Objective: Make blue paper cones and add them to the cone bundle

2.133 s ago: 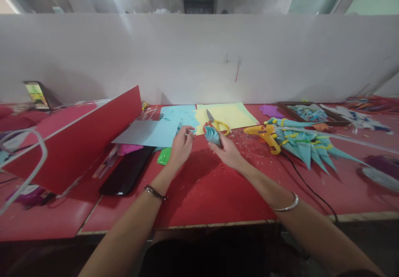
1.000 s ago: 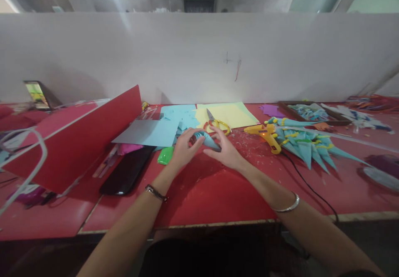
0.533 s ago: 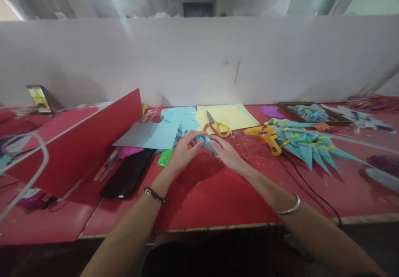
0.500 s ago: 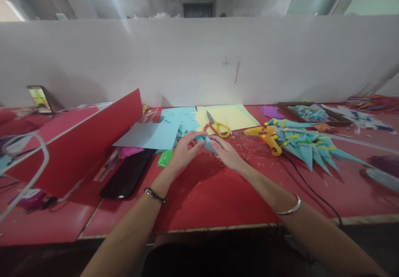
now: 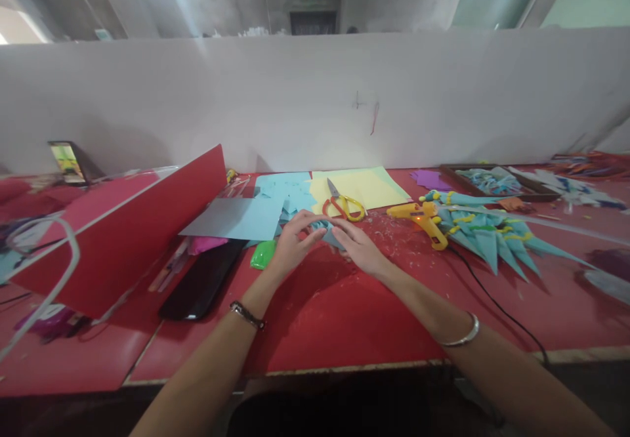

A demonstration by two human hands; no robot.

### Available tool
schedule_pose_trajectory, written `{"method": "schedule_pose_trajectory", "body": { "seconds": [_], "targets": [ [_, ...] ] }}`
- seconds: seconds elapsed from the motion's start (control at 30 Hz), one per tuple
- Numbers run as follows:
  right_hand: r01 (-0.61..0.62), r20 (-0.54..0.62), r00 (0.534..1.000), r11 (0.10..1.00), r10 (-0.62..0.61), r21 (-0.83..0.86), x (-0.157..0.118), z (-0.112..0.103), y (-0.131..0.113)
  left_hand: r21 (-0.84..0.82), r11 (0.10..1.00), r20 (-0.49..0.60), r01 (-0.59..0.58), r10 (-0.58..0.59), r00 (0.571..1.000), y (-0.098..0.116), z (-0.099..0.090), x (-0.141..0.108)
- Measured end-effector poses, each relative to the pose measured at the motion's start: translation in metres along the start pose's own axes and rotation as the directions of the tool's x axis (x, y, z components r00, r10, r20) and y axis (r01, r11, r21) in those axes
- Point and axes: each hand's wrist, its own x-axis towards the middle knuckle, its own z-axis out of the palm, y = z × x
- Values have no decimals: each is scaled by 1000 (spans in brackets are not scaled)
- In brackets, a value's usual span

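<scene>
A small curled piece of light blue paper (image 5: 322,226) sits between my two hands, above the red table. My left hand (image 5: 295,241) is closed on its left side, thumb and fingers pinching it. On its right side my right hand (image 5: 358,243) grips it too, and the fingers hide part of the paper. Just beyond the hands lie scissors (image 5: 344,202) with red and yellow handles, resting on yellow paper sheets (image 5: 377,186). Blue sheets and cut scraps (image 5: 285,191) are behind my left hand. A bright green object (image 5: 262,254) rests close to my left wrist.
To the right lie a yellow glue gun (image 5: 423,219) with a black cord and several blue paper cones (image 5: 487,240). A tray (image 5: 497,181) holds blue scraps. On the left are a black phone (image 5: 201,286) and a tilted red board (image 5: 132,240). A white wall (image 5: 221,102) runs behind.
The whole view has shifted slightly down in the frame. My hands keep their hold on the blue paper, and its curled opening shows a little more now.
</scene>
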Motion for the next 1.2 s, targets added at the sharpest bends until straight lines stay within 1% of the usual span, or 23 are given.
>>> {"method": "schedule_pose_trajectory", "body": {
  "seconds": [0.1, 0.17, 0.33, 0.5, 0.57, 0.63, 0.7, 0.77, 0.83, 0.97, 1.07, 1.2],
  "targets": [
    [-43, 5, 999, 997, 43, 60, -1, 3, -2, 2, 1000, -9, -9, 9, 1000, -1, 1, -1],
    [-50, 4, 999, 996, 50, 75, -1, 3, -3, 6, 1000, -2, -18, 18, 1000, -1, 1, -1],
    [3, -66, 998, 1000, -2, 19, 0, 3, -1, 19, 999, 52, -48, 47, 998, -3, 2, -2],
    [-2, -82, 997, 1000, 0, -22, 1, 1, 2, 86, 987, 104, -138, 129, 986, -4, 1, -3],
    [15, -84, 996, 1000, -17, -25, 1, 0, 3, 125, 977, 112, -174, 161, 981, -3, 0, -4],
    [62, -82, 995, 997, -64, -38, 1, 0, 3, 181, 963, 67, -198, 189, 980, -3, 1, -4],
    [110, -81, 990, 991, -116, -81, 1, 0, 2, 245, 949, -29, -198, 212, 977, -2, 2, -5],
    [146, -87, 984, 980, -159, -139, 0, -1, 1, 302, 935, -139, -185, 235, 962, -1, 4, -5],
    [179, -97, 975, 967, -198, -181, -1, -2, 0, 341, 921, -207, -189, 270, 940, -1, 6, -5],
    [231, -103, 962, 953, -255, -195, -1, -2, -1, 362, 900, -226, -244, 338, 913, 0, 8, -6],
    [216, -85, 968, 958, -235, -186, -2, -2, -1, 362, 893, -246, -269, 370, 896, 3, 9, -7],
    [191, -91, 975, 972, -204, -137, -1, -1, -1, 354, 889, -209, -289, 377, 902, 6, 10, -8]
  ]
}}
